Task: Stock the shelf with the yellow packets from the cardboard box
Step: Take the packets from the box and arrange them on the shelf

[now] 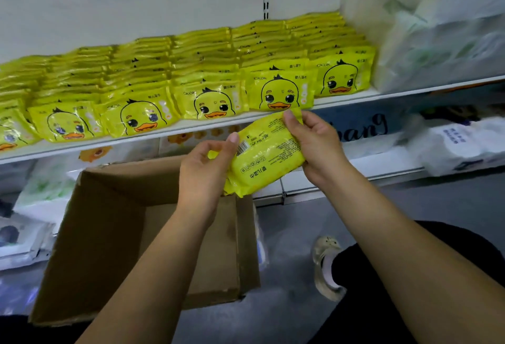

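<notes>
Rows of duck-faced yellow packets [207,100] stand upright along the shelf [175,130], packed from its left end to near its right end, with the front ones at its front edge. Below the shelf's left half, an open cardboard box [109,220] sits on the floor [295,223]. Above the box's far right corner, the left grip [205,171] pinches the left end of one packet [266,155], thumb by the barcode and fingers curled behind. This packet is tilted, its printed back faces the camera, and it is held just below the shelf's front edge. The right grip [317,147] pinches its upper right end, thumb on top. A tape roll [326,267] lies on the floor right of the box. White wrapped packs [426,43] fill the shelf's right end.
</notes>
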Action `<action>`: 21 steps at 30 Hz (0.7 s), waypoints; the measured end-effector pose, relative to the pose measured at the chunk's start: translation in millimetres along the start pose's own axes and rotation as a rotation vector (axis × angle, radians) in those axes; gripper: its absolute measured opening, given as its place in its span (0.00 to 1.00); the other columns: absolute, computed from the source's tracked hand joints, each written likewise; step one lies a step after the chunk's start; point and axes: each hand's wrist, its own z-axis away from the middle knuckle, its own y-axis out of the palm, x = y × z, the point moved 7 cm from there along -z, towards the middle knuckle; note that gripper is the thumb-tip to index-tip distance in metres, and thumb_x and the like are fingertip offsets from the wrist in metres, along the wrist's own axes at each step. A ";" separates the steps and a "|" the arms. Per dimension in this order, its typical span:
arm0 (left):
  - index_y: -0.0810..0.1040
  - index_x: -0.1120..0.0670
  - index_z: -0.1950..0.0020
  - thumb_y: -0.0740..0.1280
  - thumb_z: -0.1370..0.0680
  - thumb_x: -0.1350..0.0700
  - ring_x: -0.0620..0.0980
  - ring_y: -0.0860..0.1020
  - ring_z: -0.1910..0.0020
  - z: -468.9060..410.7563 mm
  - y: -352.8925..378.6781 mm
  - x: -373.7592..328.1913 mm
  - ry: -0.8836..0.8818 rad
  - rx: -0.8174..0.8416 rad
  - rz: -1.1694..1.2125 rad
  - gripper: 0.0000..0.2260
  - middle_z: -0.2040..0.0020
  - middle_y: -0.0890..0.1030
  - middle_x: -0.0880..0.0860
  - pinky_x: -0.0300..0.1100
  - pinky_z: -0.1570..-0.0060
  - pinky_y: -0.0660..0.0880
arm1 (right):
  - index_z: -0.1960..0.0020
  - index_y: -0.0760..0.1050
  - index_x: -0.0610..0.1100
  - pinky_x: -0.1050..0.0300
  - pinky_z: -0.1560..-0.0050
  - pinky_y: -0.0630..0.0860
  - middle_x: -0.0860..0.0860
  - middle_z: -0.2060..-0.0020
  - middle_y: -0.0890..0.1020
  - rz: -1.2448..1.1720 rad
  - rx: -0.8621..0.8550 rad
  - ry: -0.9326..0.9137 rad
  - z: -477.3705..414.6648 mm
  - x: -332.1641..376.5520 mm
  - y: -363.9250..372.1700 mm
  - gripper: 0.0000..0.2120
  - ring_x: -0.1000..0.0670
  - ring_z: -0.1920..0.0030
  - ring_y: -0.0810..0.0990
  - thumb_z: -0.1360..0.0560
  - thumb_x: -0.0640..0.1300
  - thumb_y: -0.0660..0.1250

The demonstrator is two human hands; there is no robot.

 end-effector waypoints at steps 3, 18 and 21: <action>0.84 0.47 0.57 0.74 0.29 0.34 0.52 0.85 0.56 -4.7 26.5 -4.7 0.032 0.065 -0.028 0.17 0.57 0.87 0.49 0.61 0.51 0.82 | 0.47 0.81 0.42 0.52 0.54 0.82 0.45 0.53 0.86 -0.026 -0.077 -0.033 -5.9 6.6 -21.8 0.05 0.49 0.55 0.85 0.21 0.43 0.69; 0.84 0.60 0.49 0.63 0.16 0.43 0.63 0.84 0.56 -7.8 31.5 -0.1 0.099 0.056 -0.134 0.21 0.55 0.85 0.63 0.56 0.54 0.81 | 0.49 0.83 0.47 0.48 0.45 0.81 0.46 0.50 0.86 -0.037 -0.252 -0.129 -7.4 8.2 -40.4 0.04 0.50 0.51 0.84 0.21 0.45 0.69; 0.80 0.64 0.51 0.60 0.15 0.42 0.64 0.77 0.63 -5.2 24.3 -0.1 0.199 0.000 -0.257 0.25 0.58 0.80 0.67 0.63 0.58 0.78 | 0.49 0.83 0.46 0.43 0.43 0.80 0.47 0.53 0.86 -0.020 -0.247 -0.102 -2.5 3.9 -38.4 0.06 0.49 0.51 0.84 0.21 0.46 0.69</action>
